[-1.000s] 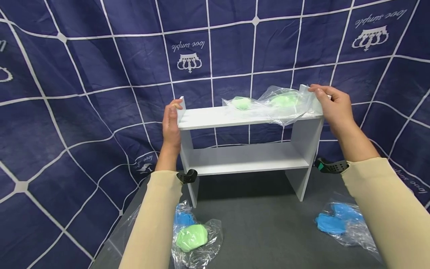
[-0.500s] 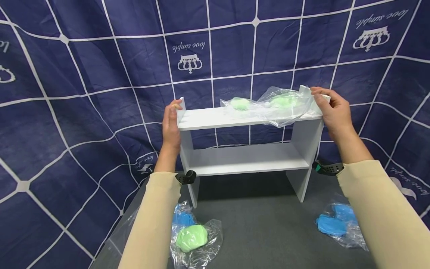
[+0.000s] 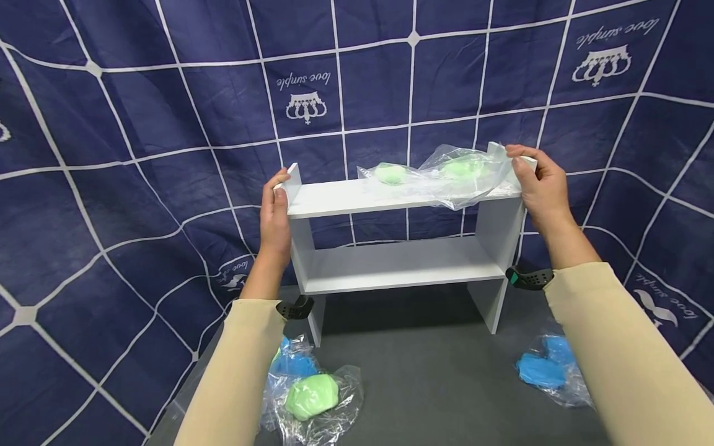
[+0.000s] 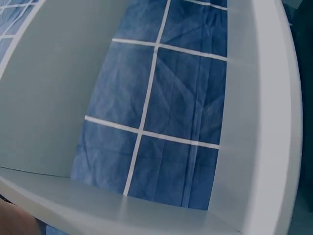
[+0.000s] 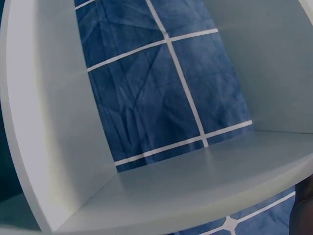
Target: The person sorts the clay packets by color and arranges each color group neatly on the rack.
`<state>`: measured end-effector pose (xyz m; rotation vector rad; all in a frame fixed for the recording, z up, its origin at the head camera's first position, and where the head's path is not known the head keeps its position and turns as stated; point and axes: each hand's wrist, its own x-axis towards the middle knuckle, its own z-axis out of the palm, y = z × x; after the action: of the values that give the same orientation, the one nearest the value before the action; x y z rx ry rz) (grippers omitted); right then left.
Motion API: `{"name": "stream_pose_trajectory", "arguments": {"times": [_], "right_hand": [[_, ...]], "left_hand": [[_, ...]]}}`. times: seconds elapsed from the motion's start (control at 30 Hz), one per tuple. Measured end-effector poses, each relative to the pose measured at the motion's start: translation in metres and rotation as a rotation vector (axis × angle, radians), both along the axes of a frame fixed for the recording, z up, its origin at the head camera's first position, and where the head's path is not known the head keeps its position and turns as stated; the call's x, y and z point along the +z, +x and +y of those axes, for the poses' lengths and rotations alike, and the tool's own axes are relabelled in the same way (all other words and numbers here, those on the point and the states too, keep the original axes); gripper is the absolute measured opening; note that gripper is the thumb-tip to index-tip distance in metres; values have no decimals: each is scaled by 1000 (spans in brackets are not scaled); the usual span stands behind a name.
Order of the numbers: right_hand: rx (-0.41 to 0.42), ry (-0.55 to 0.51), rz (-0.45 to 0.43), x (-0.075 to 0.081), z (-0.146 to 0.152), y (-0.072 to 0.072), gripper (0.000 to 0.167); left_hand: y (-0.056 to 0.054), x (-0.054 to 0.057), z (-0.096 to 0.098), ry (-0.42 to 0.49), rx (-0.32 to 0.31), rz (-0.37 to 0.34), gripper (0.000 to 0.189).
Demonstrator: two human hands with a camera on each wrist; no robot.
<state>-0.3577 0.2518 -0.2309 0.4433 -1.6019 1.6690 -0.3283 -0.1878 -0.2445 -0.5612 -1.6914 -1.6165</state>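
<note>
A white two-tier shelf (image 3: 409, 266) stands upright on the dark tabletop, spanned by both hands in the head view. The left hand (image 3: 274, 226) grips the upper end of its left side panel, thumb toward the front edge. At the opposite end, the right hand (image 3: 545, 192) holds the right side panel near its top, fingers bent over the edge. Clear plastic bags with pale green contents (image 3: 463, 168) lie on the top board, close to the right hand. Both wrist views look into the shelf's white boards (image 4: 274, 122), with each hand mostly out of sight.
On the tabletop (image 3: 418, 371), a clear bag with a green lump (image 3: 312, 396) lies at front left, beside blue bagged pieces (image 3: 295, 365). More blue bagged pieces (image 3: 541, 370) lie at right. A blue curtain with white grid lines (image 3: 374, 80) hangs behind.
The head view has shifted slightly, so the shelf and bags appear a little further left. Both hands stay on the side panels; the right thumb and forearm have moved slightly inward.
</note>
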Motion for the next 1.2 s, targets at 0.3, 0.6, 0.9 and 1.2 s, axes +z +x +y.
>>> {"name": "stream_pose_trajectory", "arguments": {"times": [0.3,0.6,0.9,1.2], "right_hand": [[-30,30,-3,9,-10,19,19],[-69,45,5,-1,2,-2,20],[-94,82,18,5,-7,4,20],[-138,110,-7,1,-4,0,21]], "left_hand": [[23,-12,2,88,-95,-148,52],[49,-40,0,47,-126,-128,58],[85,-72,-5,51,-89,-238,53],[114,-125,-22,-282,-157,-219,49]]}}
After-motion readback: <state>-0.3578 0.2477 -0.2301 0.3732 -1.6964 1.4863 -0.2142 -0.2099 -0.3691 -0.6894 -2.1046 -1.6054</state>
